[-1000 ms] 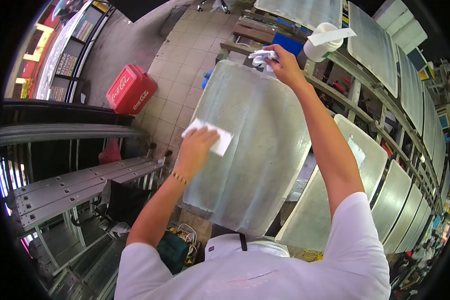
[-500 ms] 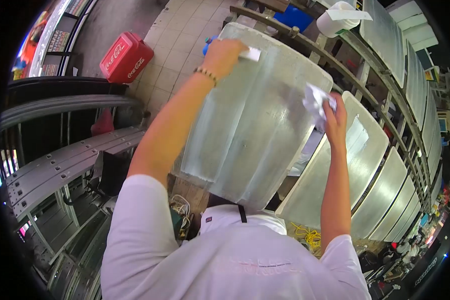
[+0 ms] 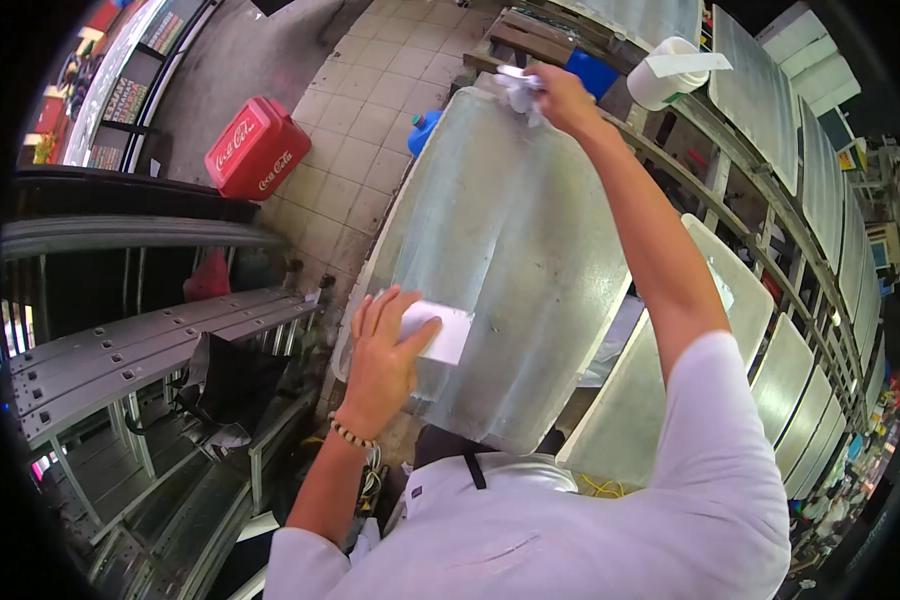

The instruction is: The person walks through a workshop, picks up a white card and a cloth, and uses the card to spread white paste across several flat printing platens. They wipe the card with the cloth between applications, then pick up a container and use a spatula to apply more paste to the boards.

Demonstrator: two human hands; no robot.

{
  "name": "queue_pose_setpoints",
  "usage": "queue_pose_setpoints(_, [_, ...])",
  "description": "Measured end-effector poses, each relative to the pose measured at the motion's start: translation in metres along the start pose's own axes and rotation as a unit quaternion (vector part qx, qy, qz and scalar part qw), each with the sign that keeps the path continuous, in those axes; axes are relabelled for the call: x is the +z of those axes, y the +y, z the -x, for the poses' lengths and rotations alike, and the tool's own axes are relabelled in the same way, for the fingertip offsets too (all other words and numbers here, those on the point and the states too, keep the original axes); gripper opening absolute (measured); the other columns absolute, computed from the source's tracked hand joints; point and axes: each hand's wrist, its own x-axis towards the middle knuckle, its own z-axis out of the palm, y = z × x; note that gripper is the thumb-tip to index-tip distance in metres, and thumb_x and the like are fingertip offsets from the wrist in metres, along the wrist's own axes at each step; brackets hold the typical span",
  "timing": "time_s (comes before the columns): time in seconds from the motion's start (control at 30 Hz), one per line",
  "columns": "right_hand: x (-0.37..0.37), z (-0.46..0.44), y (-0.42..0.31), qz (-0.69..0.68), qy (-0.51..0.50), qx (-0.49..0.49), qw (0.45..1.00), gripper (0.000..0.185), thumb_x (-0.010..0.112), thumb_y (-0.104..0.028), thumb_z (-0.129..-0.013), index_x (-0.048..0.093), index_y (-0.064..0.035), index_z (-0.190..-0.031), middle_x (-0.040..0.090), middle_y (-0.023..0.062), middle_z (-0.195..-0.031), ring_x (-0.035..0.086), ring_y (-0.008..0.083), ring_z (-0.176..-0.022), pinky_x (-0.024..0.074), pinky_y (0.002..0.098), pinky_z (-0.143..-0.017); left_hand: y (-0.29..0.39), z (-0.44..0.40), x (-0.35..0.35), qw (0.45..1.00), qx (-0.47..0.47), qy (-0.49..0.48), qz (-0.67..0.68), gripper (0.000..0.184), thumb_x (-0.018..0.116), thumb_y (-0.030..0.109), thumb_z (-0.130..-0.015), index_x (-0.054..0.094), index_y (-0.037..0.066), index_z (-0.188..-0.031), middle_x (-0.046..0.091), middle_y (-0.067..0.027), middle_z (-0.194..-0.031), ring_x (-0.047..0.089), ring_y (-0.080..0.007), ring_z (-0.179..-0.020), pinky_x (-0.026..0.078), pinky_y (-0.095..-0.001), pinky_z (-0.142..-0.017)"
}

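Note:
A large grey panel (image 3: 540,270) with rounded corners and pale lengthwise streaks lies in front of me. My left hand (image 3: 382,350), over the panel's near left part, grips a flat white rectangular card (image 3: 448,335) between thumb and fingers. At the panel's far end, my right hand (image 3: 567,98) is closed on a crumpled white sheet (image 3: 520,88); whether it is paper or cloth I cannot tell. The sheet is at the panel's far edge, with contact hard to make out.
A red cooler (image 3: 258,152) stands on the floor at far left, and a blue container (image 3: 424,133) beside the panel. On the right are a white tub (image 3: 660,80) with a flat strip on top, a metal frame and more grey panels (image 3: 625,400). Metal planks (image 3: 160,325) lie left.
My left hand has come back toward me with the white card, from the far end to the near left. My right hand has swung forward and left with the crumpled sheet to the far end.

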Motion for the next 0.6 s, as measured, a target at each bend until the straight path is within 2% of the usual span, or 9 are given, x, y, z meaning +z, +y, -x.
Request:
queue_pose_setpoints(0.07, [0.038,-0.032,0.004,0.039,-0.104,0.027,0.993,0.041,0.060,0.001,-0.079,0.067,-0.0090,-0.118,0.071,0.0208,-0.106,0.067,0.0390,-0.103,0.0523,0.0436,-0.087,-0.001,0.002,-0.006,0.997,-0.044,0.027,0.051,0.049,0.059,-0.010,-0.067,0.074,0.009,-0.110,0.061,-0.0142,-0.123,0.054,-0.0366,-0.120,0.038,-0.0465,-0.105])
queue_pose_setpoints(0.1, [0.050,-0.040,0.005,0.041,-0.109,0.025,0.993,0.041,0.060,0.001,-0.079,0.067,-0.0090,-0.118,0.071,0.0208,-0.106,0.067,0.0390,-0.103,0.0523,0.0436,-0.087,-0.001,0.008,-0.007,0.997,-0.048,0.029,0.055,0.049,0.059,-0.010,-0.067,0.074,0.009,-0.110,0.061,-0.0142,-0.123,0.054,-0.0366,-0.120,0.038,-0.0465,-0.105])
queue_pose_setpoints(0.17, [0.063,-0.052,-0.002,0.020,-0.130,0.028,0.991,0.043,0.056,0.004,-0.073,0.071,-0.0088,-0.111,0.071,0.0226,-0.100,0.068,0.0396,-0.099,0.0526,0.0448,-0.086,-0.002,0.029,-0.009,0.985,-0.125,0.058,0.106,0.056,0.056,-0.015,-0.063,0.075,0.007,-0.110,0.060,-0.0172,-0.120,0.055,-0.0367,-0.113,0.041,-0.0442,-0.101])
queue_pose_setpoints(0.23, [0.070,-0.061,-0.008,0.005,-0.127,0.040,0.991,0.040,0.055,0.004,-0.071,0.073,-0.0074,-0.105,0.071,0.0232,-0.098,0.068,0.0414,-0.097,0.0525,0.0466,-0.085,-0.009,0.053,0.000,0.977,-0.150,0.091,0.118,0.057,0.056,-0.014,-0.061,0.074,0.008,-0.111,0.060,-0.0144,-0.116,0.055,-0.0351,-0.110,0.042,-0.0438,-0.096])
queue_pose_setpoints(0.3, [0.083,-0.075,-0.016,0.042,-0.117,0.027,0.992,0.035,0.063,-0.006,-0.072,0.074,-0.0086,-0.106,0.071,0.0214,-0.103,0.068,0.0375,-0.099,0.0539,0.0453,-0.087,-0.014,0.071,0.007,0.964,-0.209,0.094,0.136,0.060,0.056,-0.015,-0.061,0.074,0.009,-0.113,0.060,-0.0139,-0.116,0.056,-0.0350,-0.111,0.042,-0.0439,-0.096])
queue_pose_setpoints(0.33, [0.090,-0.082,-0.023,0.064,-0.122,0.005,0.990,0.034,0.062,-0.006,-0.073,0.074,-0.0094,-0.105,0.071,0.0208,-0.104,0.068,0.0388,-0.100,0.0539,0.0457,-0.088,-0.015,0.076,0.009,0.960,-0.223,0.087,0.143,0.060,0.055,-0.016,-0.062,0.074,0.009,-0.113,0.060,-0.0134,-0.118,0.055,-0.0347,-0.113,0.043,-0.0426,-0.097])
queue_pose_setpoints(0.43, [0.099,-0.096,-0.032,0.075,-0.162,-0.055,0.982,0.035,0.061,-0.004,-0.073,0.074,-0.0089,-0.106,0.071,0.0207,-0.104,0.067,0.0401,-0.101,0.0535,0.0464,-0.089,-0.013,0.077,0.007,0.956,-0.227,0.099,0.157,0.060,0.053,-0.017,-0.063,0.074,0.009,-0.113,0.060,-0.0138,-0.119,0.055,-0.0347,-0.114,0.044,-0.0423,-0.098])
queue_pose_setpoints(0.47, [0.097,-0.102,-0.029,0.073,-0.208,-0.078,0.972,0.036,0.060,-0.002,-0.073,0.073,-0.0084,-0.106,0.071,0.0211,-0.103,0.066,0.0410,-0.101,0.0532,0.0470,-0.089,-0.013,0.075,0.005,0.956,-0.226,0.099,0.156,0.060,0.053,-0.017,-0.063,0.074,0.009,-0.113,0.060,-0.0138,-0.119,0.055,-0.0347,-0.114,0.044,-0.0423,-0.098])
queue_pose_setpoints(0.6, [0.067,-0.087,-0.004,0.078,-0.215,-0.090,0.969,0.040,0.058,0.002,-0.072,0.073,-0.0091,-0.108,0.071,0.0214,-0.098,0.067,0.0413,-0.099,0.0538,0.0465,-0.086,-0.017,0.058,0.000,0.958,-0.204,0.114,0.165,0.062,0.051,-0.018,-0.063,0.073,0.008,-0.114,0.060,-0.0148,-0.119,0.056,-0.0355,-0.114,0.046,-0.0425,-0.098])
